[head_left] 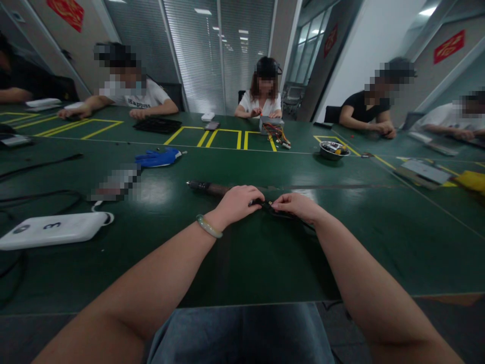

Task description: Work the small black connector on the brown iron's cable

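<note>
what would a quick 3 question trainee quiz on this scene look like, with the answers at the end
1. Multiple choice: where is the grey box with the coloured wires?
A) On the floor
B) On the table, in front of the person seated across in the middle
C) On a chair

2. True or false: in the picture, the blue glove lies to the left of the metal bowl.

3. Short answer: which is nearer the slim tip of the dark tool, the left hand or the right hand?

Key: 1. B; 2. True; 3. The left hand
</note>
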The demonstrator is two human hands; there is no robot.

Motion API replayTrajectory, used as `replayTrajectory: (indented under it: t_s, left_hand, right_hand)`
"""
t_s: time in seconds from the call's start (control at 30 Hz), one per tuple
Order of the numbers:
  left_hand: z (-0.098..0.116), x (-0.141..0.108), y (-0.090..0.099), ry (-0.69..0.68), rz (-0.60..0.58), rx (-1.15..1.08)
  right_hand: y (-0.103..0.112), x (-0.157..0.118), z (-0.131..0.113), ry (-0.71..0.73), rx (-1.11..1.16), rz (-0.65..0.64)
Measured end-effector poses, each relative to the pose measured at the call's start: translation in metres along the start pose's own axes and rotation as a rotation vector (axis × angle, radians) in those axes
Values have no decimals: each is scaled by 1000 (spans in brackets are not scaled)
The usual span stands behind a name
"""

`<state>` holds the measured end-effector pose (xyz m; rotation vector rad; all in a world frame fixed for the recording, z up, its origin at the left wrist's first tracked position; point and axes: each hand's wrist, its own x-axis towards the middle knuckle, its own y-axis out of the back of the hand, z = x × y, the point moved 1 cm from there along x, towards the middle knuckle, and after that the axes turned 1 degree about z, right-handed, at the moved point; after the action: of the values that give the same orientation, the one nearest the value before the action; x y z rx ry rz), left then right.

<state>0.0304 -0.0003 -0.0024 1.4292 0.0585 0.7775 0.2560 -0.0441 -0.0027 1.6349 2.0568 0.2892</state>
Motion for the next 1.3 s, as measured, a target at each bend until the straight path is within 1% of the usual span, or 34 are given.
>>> replayTrajectory:
  t_s: [0.2, 0.27, 0.33, 0.37, 0.4, 0.47, 0.53, 0.57, 0.6, 0.67, 0.73, 0.83, 0.9, 0.97, 1.1, 1.17, 1.3]
  left_hand:
    - [-1, 0, -1, 3, 7, 1]
    - [0, 0, -1, 11, 10, 1]
    - [1, 0, 0, 18, 11, -3]
    - [1, 0, 0, 20, 12, -7]
    - [1, 0, 0, 22, 13, -10]
    - [1, 0, 0, 22, 15, -13]
    - [1, 0, 0, 19, 16, -11]
    - [0, 0, -1, 19, 16, -10]
    - [0, 0, -1, 19, 16, -10]
    - [-1, 1, -2, 16, 17, -15]
    - [-1, 1, -2, 12, 26, -27]
    - [-1, 1, -3, 10, 42, -40]
    - [-1, 1, -2, 12, 48, -41]
    - [0, 1, -2, 16, 52, -39]
    - [1, 1, -2, 24, 50, -23]
    - [1, 1, -1, 27, 49, -18]
    - [1, 1, -2, 24, 49, -31]
  right_hand:
    - [9, -11, -10, -21, -327, -92]
    - [11, -13, -11, 2, -389, -139]
    - [12, -13, -10, 5, -414, -143]
    - [12, -12, -9, 0, -417, -111]
    - [12, -10, -8, -3, -414, -51]
    - [11, -8, -8, 12, -389, 124]
    - [9, -6, -11, 68, -347, 303]
    - [6, -6, -13, 98, -323, 371]
    - [3, -5, -14, 125, -298, 413]
    - [-5, -4, -16, 164, -245, 429]
    - [-13, -1, -15, 179, -198, 385]
    - [-22, 2, -10, 159, -185, 316]
    - [-25, 3, -9, 143, -218, 309]
    - [-27, 1, -11, 141, -275, 332]
    - [-28, -7, -21, 144, -474, 463]
    - [-28, -10, -25, 150, -564, 508]
    - [-29, -13, -31, 223, -734, 490]
